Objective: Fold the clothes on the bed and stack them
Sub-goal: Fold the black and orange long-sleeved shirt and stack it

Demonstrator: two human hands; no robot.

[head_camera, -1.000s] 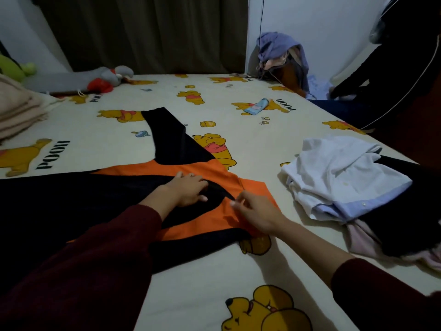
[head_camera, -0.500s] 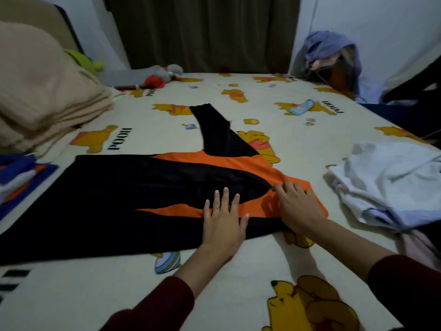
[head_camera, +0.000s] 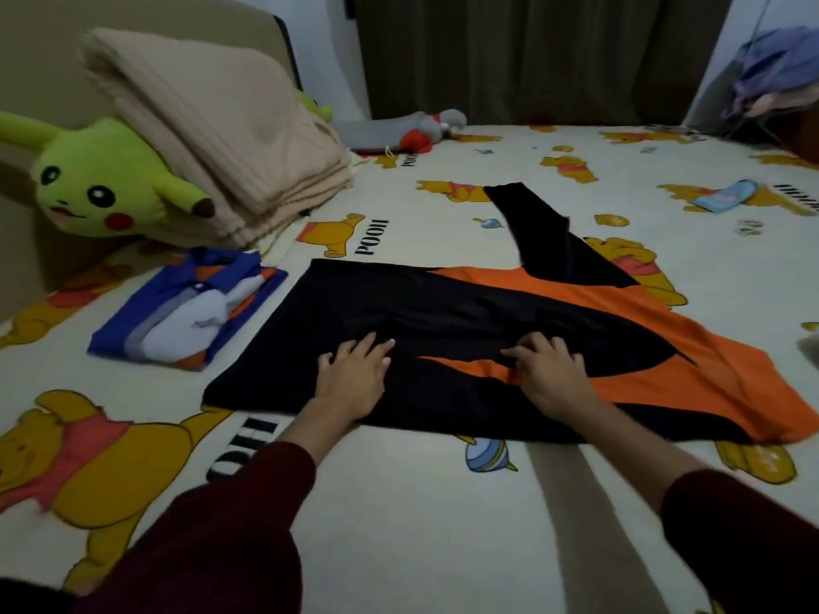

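Black-and-orange jersey (head_camera: 465, 321) lies spread flat mid-bed on the Pooh bedsheet (head_camera: 443, 525), one black sleeve (head_camera: 545, 241) sticking out past its far edge. Left hand (head_camera: 354, 374) rests palm-down on the black part, fingers straight and slightly spread, holding nothing. Right hand (head_camera: 549, 374) sits just right of it on the orange-black seam — fingers look curled at the tips, maybe bunching fabric, but I cannot tell if it is a real pinch.

Risks, as I judge them: the fabric looks slick and thin, so a fold pulled from one hand alone could drag the whole jersey toward the near edge and skew it. The loose sleeve is likely to flop or twist under the body if not tucked first. Orange shoulder end right of the right hand is already rippled — creases could get folded in.

Room: just left of the jersey sits a folded blue polo shirt (head_camera: 186, 312), close but apart; a wide sweep leftward could knock it. Beyond that, a stack of beige blankets (head_camera: 230, 139) and a Pikachu plush (head_camera: 106, 183) — no space there. Near side of the jersey is open sheet up to the dark red sleeves (head_camera: 212, 538). Far side has bare sheet up to a grey plush toy (head_camera: 412, 130) and the curtain (head_camera: 532, 51). Small blue packet (head_camera: 722, 197) well off far right.
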